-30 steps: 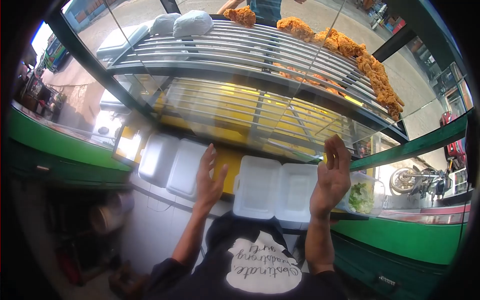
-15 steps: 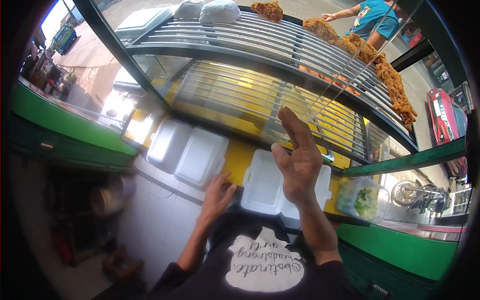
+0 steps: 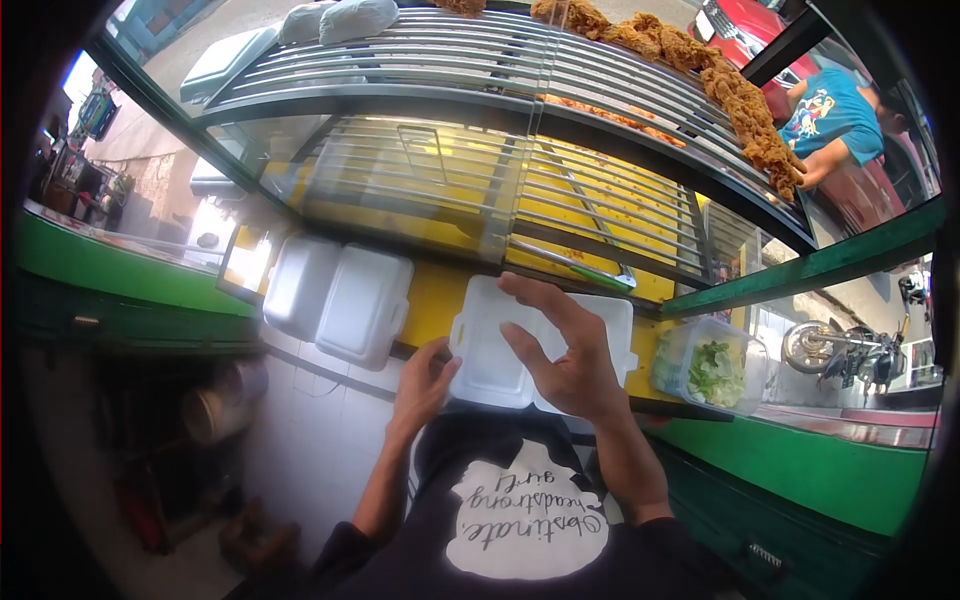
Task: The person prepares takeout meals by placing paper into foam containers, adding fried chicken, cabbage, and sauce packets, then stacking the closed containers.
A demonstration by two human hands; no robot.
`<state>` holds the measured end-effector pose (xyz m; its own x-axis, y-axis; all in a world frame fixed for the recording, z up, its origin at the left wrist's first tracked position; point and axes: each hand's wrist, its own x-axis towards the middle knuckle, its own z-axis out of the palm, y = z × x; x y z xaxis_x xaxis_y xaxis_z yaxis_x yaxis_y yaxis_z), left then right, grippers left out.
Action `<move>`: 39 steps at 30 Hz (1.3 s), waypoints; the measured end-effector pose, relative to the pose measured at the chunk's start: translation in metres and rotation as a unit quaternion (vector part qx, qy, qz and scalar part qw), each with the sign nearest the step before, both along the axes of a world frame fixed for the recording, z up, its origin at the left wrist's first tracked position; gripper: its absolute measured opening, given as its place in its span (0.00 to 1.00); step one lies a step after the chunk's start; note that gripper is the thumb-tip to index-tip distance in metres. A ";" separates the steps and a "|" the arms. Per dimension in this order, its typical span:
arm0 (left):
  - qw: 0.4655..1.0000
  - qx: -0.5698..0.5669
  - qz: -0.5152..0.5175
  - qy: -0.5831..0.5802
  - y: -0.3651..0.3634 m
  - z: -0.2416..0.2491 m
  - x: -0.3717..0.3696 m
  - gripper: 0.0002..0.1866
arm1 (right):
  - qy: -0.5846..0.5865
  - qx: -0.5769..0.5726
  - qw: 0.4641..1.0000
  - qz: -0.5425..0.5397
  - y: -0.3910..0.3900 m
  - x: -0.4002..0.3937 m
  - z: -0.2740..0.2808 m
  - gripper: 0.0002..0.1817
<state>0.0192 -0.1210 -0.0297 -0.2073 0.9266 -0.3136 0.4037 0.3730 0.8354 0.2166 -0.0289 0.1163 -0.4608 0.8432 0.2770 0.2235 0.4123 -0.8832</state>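
Note:
An open white foam box [image 3: 493, 345] lies on the yellow counter before me. Beside its left edge is my left hand [image 3: 425, 383], fingers bent and slightly apart, with nothing seen in it. Over the box's right half hovers my right hand [image 3: 570, 360], thumb and fingers spread and holding nothing. A second open foam box [image 3: 361, 305] lies to the left. At the right stands a clear tub [image 3: 727, 375] with green leaves in it. Tongs with a green part [image 3: 590, 274] lie behind the near box.
A slatted rack [image 3: 440, 60] spans the top, with fried chicken [image 3: 735, 98] along its right side and wrapped white bundles [image 3: 358, 20] at its left. Beyond the rack, a person in a blue shirt [image 3: 830, 115] reaches toward the chicken. Green frame bars [image 3: 810, 265] border the right.
My right hand has lowered toward the box, and my left hand is now by its left edge. The view has shifted. The person beyond the rack has moved right, up to the chicken.

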 end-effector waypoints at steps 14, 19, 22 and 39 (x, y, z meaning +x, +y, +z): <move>0.992 0.033 0.048 0.112 0.031 0.006 0.067 0.20 | 0.014 -0.134 0.959 -0.250 -0.022 0.247 -0.019 0.10; 0.986 0.043 0.095 0.132 0.025 0.012 0.077 0.23 | -0.083 0.034 0.954 -0.286 0.095 0.310 -0.028 0.12; 0.980 0.094 0.111 0.135 0.017 0.005 0.078 0.23 | -0.219 0.123 0.932 -0.260 0.176 0.341 -0.051 0.22; 0.920 0.233 0.225 0.219 0.002 0.017 0.116 0.14 | -0.367 0.370 0.793 -0.317 0.196 0.354 -0.068 0.07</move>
<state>0.1350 -0.1186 -0.0123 -0.6151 0.7287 0.3010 0.6316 0.2269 0.7413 0.5703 0.1675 0.0478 -0.2762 0.7020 0.6564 0.9343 0.3562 0.0121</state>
